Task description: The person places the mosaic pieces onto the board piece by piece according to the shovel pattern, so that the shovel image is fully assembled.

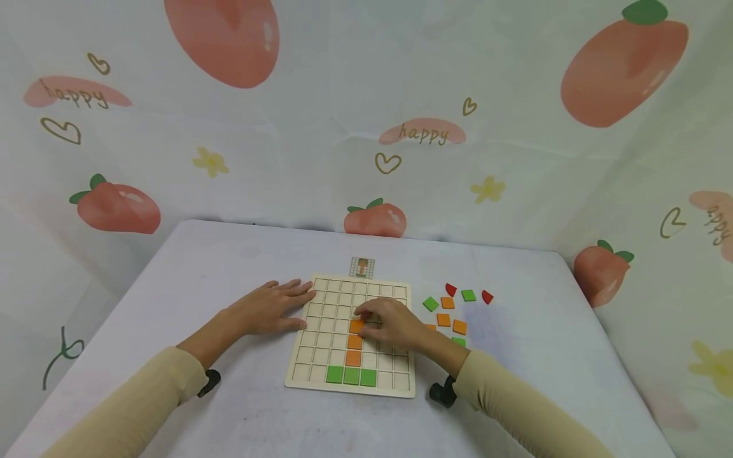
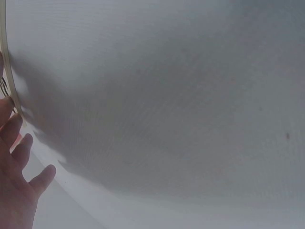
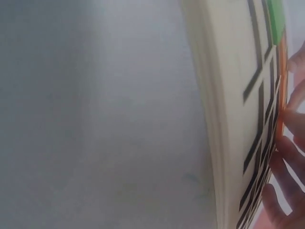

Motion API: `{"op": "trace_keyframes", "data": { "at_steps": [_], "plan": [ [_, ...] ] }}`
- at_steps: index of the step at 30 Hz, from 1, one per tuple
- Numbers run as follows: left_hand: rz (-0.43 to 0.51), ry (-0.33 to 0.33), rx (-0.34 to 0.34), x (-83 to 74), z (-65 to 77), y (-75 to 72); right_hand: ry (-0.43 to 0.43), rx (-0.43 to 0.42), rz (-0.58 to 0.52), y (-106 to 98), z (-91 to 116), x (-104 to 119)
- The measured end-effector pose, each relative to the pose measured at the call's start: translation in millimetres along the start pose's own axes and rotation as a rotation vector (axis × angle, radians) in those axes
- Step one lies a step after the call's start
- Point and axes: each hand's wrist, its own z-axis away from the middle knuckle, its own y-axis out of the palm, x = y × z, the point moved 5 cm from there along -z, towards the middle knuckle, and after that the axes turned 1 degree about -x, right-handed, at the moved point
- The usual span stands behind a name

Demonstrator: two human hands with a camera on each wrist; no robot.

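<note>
A pale wooden grid board (image 1: 312,356) lies on the white table. Three green square tiles (image 1: 352,376) sit side by side in its near row, and a column of orange square tiles (image 1: 353,359) rises from the middle one. My right hand (image 1: 395,323) is over the board, thumb and index finger curled at the topmost orange tile (image 1: 357,326); the right wrist view shows fingertips (image 3: 286,117) against the orange. My left hand (image 1: 272,310) lies with fingers spread at the board's left edge, touching it. The left wrist view catches those fingers (image 2: 21,150) beside the rim.
Loose orange tiles (image 1: 443,320), green tiles (image 1: 468,295) and red rounded pieces (image 1: 451,289) lie right of the board, some partly behind my right forearm. A small picture card (image 1: 362,267) with a gridded figure lies beyond the far edge. A printed curtain (image 1: 321,159) hangs behind the table.
</note>
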Motion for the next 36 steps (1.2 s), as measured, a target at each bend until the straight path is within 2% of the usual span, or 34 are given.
{"op": "trace_keyframes", "data": {
  "at_steps": [11, 18, 21, 29, 36],
  "plan": [
    [-0.006, 0.000, -0.002, -0.9, -0.4, -0.4, 0.010, 0.008, 0.022, -2, 1, 2],
    [0.004, 0.000, -0.001, -0.7, -0.1, -0.6, 0.022, 0.010, -0.012, -19, 10, -2],
    [0.001, 0.002, -0.002, 0.0, 0.0, -0.1, 0.033, 0.002, -0.019, -30, 19, -6],
    [-0.010, 0.020, -0.013, -0.4, -1.0, 1.5, 0.142, -0.027, 0.031, -61, 58, -32],
    [-0.008, 0.009, -0.004, -2.6, -0.5, -0.6, 0.157, -0.116, 0.030, -86, 94, -61]
  ]
}}
